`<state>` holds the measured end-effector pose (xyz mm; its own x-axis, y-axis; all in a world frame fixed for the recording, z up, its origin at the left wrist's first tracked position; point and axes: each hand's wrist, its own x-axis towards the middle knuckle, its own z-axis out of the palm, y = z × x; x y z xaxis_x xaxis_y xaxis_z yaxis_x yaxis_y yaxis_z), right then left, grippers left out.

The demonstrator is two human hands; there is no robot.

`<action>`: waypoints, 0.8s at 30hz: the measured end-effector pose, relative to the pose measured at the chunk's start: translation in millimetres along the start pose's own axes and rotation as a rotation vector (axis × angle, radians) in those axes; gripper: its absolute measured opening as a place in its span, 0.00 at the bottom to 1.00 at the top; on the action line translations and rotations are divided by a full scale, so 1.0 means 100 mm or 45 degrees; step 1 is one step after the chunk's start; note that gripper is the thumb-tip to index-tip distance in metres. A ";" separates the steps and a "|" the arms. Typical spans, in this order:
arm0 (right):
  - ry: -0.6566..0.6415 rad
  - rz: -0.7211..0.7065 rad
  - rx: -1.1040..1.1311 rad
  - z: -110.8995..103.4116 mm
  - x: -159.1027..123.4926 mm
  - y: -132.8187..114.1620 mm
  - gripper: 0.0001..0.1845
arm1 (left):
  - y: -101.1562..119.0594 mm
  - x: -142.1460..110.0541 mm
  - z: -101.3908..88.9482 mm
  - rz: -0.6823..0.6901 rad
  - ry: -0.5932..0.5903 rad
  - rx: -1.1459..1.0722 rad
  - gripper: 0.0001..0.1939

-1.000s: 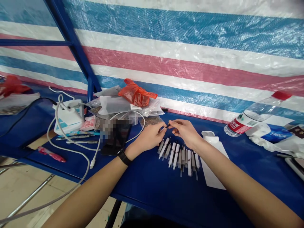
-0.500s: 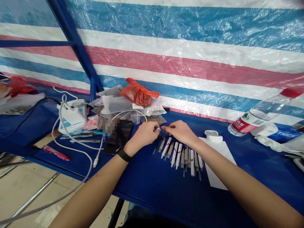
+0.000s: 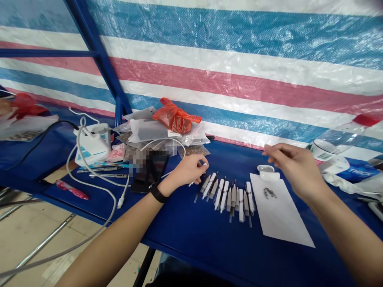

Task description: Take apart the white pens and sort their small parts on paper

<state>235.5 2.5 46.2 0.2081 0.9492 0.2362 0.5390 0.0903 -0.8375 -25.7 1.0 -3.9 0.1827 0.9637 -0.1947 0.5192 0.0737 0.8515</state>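
Observation:
My left hand (image 3: pixel 191 169) is closed in a pinch over the blue table, with a thin white stick-like piece (image 3: pixel 191 184) showing below its fingers. What kind of piece it is cannot be made out. Just right of it lies a row of small white and grey tube-like pieces (image 3: pixel 224 195), some with thin dark tips and clear ends. My right hand (image 3: pixel 295 169) hovers above the right part of the table, thumb and fingers pressed together; anything between them is hidden. Below it, a white sheet of paper (image 3: pixel 284 219) carries a cluster of small dark bits (image 3: pixel 269 193).
A small open white case (image 3: pixel 268 172) stands at the paper's top edge. Left are a black phone (image 3: pixel 149 171), white cables, pens and a pink pen (image 3: pixel 72 189). Plastic bags and a red bag (image 3: pixel 175 115) lie behind. A bottle (image 3: pixel 335 139) and tissue pack (image 3: pixel 360 168) are at right.
My right hand has moved away from my left hand to the right, uncovering the paper and its dark bits. My left hand has stayed nearly in place, turning slightly.

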 end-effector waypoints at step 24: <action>0.449 0.233 0.166 -0.48 -0.07 0.49 0.13 | -0.26 -0.80 0.02 0.193 0.214 0.653 0.17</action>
<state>299.3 -14.6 27.0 0.5696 0.7938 0.2131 0.3642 -0.0113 -0.9312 -51.9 -78.3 -11.9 0.1726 0.9846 0.0275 0.8448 -0.1624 0.5099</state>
